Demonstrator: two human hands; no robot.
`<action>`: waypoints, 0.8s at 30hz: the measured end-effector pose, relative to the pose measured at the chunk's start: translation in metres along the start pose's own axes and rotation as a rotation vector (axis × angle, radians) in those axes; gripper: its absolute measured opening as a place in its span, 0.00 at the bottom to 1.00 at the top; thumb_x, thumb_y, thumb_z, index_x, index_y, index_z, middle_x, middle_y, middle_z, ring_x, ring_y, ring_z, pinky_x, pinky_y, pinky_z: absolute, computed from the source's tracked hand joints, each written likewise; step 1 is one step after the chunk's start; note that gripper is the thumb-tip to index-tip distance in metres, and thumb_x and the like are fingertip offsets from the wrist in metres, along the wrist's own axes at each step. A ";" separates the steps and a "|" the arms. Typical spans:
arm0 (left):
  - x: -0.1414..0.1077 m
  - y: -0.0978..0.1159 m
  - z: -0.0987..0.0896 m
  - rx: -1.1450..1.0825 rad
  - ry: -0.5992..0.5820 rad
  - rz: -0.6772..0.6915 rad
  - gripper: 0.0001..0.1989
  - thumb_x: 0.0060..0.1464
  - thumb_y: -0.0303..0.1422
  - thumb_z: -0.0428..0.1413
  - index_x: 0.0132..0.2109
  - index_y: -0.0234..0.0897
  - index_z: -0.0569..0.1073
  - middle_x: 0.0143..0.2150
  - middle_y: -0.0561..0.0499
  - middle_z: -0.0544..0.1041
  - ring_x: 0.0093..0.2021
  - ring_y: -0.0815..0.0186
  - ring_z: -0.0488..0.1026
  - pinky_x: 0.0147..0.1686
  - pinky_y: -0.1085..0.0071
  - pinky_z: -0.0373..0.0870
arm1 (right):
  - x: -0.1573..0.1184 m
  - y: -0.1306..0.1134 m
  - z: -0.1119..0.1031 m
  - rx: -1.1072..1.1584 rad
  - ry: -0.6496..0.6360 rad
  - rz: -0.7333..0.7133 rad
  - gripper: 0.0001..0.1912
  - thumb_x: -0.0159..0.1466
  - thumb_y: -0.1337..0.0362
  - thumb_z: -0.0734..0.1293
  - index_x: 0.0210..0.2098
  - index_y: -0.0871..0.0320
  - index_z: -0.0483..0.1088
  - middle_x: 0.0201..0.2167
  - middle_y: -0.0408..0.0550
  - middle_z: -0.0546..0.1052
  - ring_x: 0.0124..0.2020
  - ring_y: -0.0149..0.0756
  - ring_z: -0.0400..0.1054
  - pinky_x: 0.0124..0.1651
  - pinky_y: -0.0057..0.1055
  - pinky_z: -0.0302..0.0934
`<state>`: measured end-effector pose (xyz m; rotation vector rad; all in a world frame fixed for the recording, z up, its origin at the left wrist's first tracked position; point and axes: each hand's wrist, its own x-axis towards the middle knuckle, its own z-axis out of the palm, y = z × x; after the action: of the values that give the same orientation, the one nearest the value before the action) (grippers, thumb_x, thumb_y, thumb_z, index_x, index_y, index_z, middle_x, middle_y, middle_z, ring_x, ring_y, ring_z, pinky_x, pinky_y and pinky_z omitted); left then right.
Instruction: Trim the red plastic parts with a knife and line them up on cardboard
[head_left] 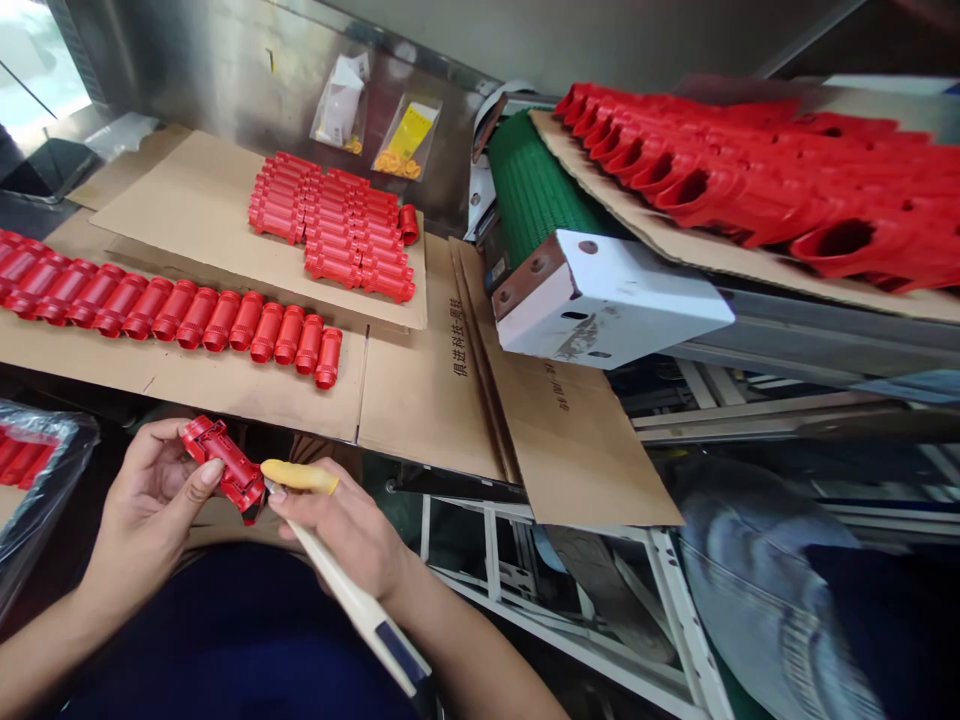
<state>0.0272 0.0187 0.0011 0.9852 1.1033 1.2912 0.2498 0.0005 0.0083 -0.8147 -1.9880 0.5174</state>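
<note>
My left hand (161,490) holds a red plastic part (232,462) between thumb and fingers, tilted down to the right. My right hand (341,515), a yellow cover on one finger, grips a tool with a long cream handle (352,600). The tool's tip meets the lower right end of the red part; its exact shape is hidden by the fingers. Beyond my hands, a row of red cylinders (203,318) lies on cardboard. Behind that row, several red parts (334,225) are packed together on another cardboard sheet (180,205).
Small bags (409,135) with yellow pieces lie at the back. A green conveyor belt (544,185) with a white metal end (607,305) stands at right, near cardboard bearing large red parts (750,180). A person's jeans (757,570) show lower right. A plastic-lined box (56,490) sits at left.
</note>
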 end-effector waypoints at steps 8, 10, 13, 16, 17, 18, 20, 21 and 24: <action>-0.005 0.003 0.002 0.190 -0.014 0.165 0.15 0.59 0.31 0.70 0.51 0.48 0.80 0.44 0.53 0.84 0.40 0.62 0.83 0.41 0.71 0.81 | -0.001 0.006 0.022 0.962 0.232 0.667 0.18 0.70 0.48 0.77 0.44 0.56 0.75 0.37 0.49 0.85 0.34 0.36 0.80 0.40 0.35 0.79; -0.008 0.000 0.003 0.214 0.010 0.191 0.16 0.58 0.31 0.70 0.52 0.49 0.80 0.49 0.52 0.83 0.42 0.60 0.83 0.41 0.69 0.82 | 0.000 0.005 0.028 1.109 0.281 0.738 0.21 0.66 0.46 0.79 0.43 0.56 0.75 0.37 0.49 0.85 0.34 0.35 0.79 0.39 0.34 0.78; -0.008 -0.004 0.002 0.211 0.036 0.205 0.16 0.56 0.31 0.71 0.51 0.49 0.81 0.53 0.51 0.81 0.45 0.59 0.83 0.43 0.67 0.82 | -0.002 -0.001 0.030 1.386 0.173 0.756 0.21 0.65 0.46 0.80 0.41 0.55 0.74 0.34 0.47 0.85 0.29 0.32 0.78 0.36 0.30 0.76; -0.003 -0.004 0.000 0.138 0.030 0.128 0.14 0.59 0.31 0.70 0.50 0.47 0.79 0.47 0.53 0.83 0.43 0.62 0.83 0.45 0.70 0.82 | -0.006 -0.007 0.020 1.509 -0.186 0.485 0.21 0.68 0.44 0.77 0.37 0.56 0.76 0.28 0.48 0.84 0.24 0.35 0.78 0.30 0.30 0.76; -0.001 -0.003 -0.001 0.104 0.017 0.100 0.13 0.59 0.31 0.70 0.49 0.47 0.79 0.44 0.53 0.84 0.41 0.63 0.83 0.44 0.71 0.82 | -0.006 -0.008 0.015 1.407 -0.198 0.416 0.20 0.69 0.45 0.76 0.37 0.56 0.77 0.29 0.49 0.85 0.26 0.37 0.80 0.31 0.31 0.77; 0.000 -0.002 -0.001 0.072 -0.002 0.079 0.12 0.60 0.32 0.70 0.49 0.46 0.79 0.42 0.54 0.84 0.39 0.64 0.84 0.43 0.73 0.82 | -0.006 -0.008 0.011 1.224 -0.131 0.385 0.18 0.70 0.47 0.75 0.38 0.56 0.78 0.32 0.51 0.87 0.31 0.39 0.83 0.34 0.33 0.79; 0.002 0.000 0.000 0.050 -0.026 0.057 0.11 0.59 0.33 0.71 0.46 0.44 0.79 0.39 0.54 0.85 0.37 0.65 0.84 0.41 0.74 0.82 | -0.003 -0.007 0.005 0.730 0.137 0.375 0.10 0.73 0.55 0.74 0.44 0.55 0.81 0.42 0.54 0.88 0.43 0.42 0.85 0.46 0.37 0.81; 0.002 0.001 0.001 0.063 -0.023 0.061 0.11 0.58 0.33 0.72 0.45 0.43 0.80 0.39 0.53 0.85 0.37 0.65 0.84 0.41 0.74 0.82 | -0.001 -0.006 0.005 0.505 0.235 0.350 0.07 0.74 0.59 0.73 0.47 0.55 0.81 0.47 0.55 0.87 0.48 0.42 0.84 0.52 0.39 0.80; 0.000 0.003 0.005 0.122 -0.033 0.099 0.09 0.56 0.33 0.73 0.42 0.42 0.81 0.40 0.51 0.86 0.39 0.63 0.84 0.41 0.73 0.83 | 0.004 -0.006 0.014 0.170 0.291 0.170 0.10 0.75 0.67 0.71 0.55 0.57 0.80 0.53 0.58 0.85 0.54 0.42 0.82 0.56 0.40 0.79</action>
<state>0.0316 0.0186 0.0051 1.1610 1.1298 1.2941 0.2340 -0.0008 0.0069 -0.9013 -1.5956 0.6196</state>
